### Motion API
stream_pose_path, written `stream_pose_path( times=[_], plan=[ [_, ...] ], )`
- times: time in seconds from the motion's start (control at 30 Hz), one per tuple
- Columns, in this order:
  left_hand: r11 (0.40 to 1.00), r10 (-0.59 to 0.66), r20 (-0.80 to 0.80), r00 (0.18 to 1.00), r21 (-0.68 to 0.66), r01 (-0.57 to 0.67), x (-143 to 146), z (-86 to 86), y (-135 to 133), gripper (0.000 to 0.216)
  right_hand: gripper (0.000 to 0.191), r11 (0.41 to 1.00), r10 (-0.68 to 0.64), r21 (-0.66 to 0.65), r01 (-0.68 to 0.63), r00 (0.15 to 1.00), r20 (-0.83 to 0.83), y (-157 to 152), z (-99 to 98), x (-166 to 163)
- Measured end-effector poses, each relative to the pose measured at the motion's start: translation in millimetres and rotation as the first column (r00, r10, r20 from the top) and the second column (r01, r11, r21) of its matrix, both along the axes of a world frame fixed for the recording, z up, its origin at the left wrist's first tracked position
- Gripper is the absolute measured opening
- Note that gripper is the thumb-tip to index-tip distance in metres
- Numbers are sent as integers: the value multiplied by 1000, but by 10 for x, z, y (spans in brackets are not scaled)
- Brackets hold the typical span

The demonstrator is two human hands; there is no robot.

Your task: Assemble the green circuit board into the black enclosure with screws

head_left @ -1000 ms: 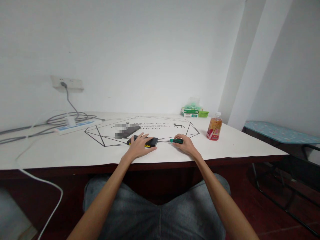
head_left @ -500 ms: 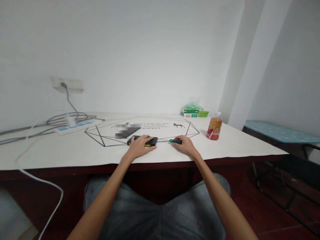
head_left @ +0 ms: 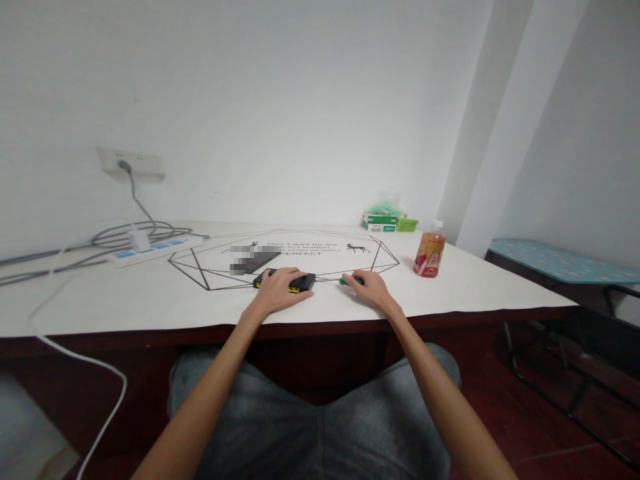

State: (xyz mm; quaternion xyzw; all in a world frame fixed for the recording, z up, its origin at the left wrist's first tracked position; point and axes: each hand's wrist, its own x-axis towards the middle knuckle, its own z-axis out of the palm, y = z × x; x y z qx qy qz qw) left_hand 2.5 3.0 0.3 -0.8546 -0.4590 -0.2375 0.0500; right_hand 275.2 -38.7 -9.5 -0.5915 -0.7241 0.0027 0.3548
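Observation:
A flat black network switch (head_left: 306, 283) with yellow ports along its near side lies on the white tabletop. My left hand (head_left: 279, 291) is closed over it, thumb on the near right side and fingers across the top. To its right, my right hand (head_left: 373, 290) grips a screwdriver (head_left: 345, 281) with a green and black handle. The thin shaft points left at the switch's right end; whether its tip touches is too small to tell. Part of the handle is hidden by my fingers.
Behind the switch lies a dark flat object (head_left: 263, 262), partly pixelated. A drink bottle (head_left: 429, 253) stands at the right. At the left are a power strip (head_left: 160, 251) and coiled grey cables (head_left: 107, 237). Green and white boxes (head_left: 380, 222) sit by the wall.
My right fingers have shifted on the screwdriver, and its handle now shows turned, with more green near the fingertips. The left hand and switch stay in place. The view has tilted slightly.

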Motion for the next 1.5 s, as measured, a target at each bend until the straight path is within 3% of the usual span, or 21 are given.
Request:
stream_pose_path(
  times=[0.53, 0.8, 1.27, 1.5],
  plan=[
    [1000, 2, 4, 1000, -11, -2, 2, 4, -9, 59, 22, 997, -31, 72, 23, 995, 100, -9, -28, 15],
    [1000, 10, 10, 1000, -16, -10, 5, -9, -1, 60, 33, 997, -71, 24, 68, 986, 148, -27, -11, -18],
    [1000, 2, 11, 1000, -9, -2, -10, -19, -8, 60, 22, 998, 17, 56, -20, 999, 49, 28, -39, 33],
    [998, -17, -23, 1000, -54, 15, -4, -20, -9, 67, 31, 1000, -3, 23, 1, 997, 81, -3, -15, 6]
  ],
)
